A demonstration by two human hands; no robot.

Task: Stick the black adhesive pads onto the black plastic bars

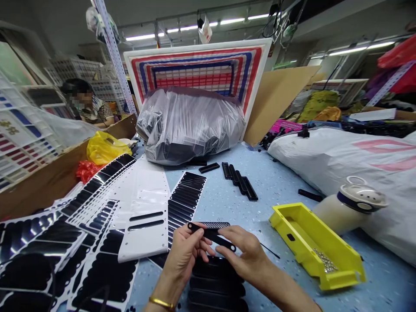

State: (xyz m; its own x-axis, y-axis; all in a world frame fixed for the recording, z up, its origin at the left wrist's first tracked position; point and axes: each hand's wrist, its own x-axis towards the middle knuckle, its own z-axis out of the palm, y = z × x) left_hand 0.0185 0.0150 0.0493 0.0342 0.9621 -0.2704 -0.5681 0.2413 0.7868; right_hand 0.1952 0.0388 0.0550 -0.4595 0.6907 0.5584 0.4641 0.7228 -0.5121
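Between my two hands is a thin black strip (212, 236) with a round hole at each end, tilted down to the right. My left hand (184, 249) pinches its left end between thumb and fingers. My right hand (242, 251) has thumb and fingers around its right end. Just behind the strip lies a small perforated piece (216, 225). Below my hands, several black oblong pieces (216, 286) are stacked in a row. To the left a white backing sheet (147, 242) carries two black strips, beside a sheet of black stickers (186, 195).
A yellow bin (312, 242) with small metal parts and a beige bottle (344, 208) stand at the right. More black sticker sheets (107, 268) cover the left. Behind are black pieces (240, 180) and a plastic-wrapped bundle (195, 123). A person (91, 104) sits at the back left.
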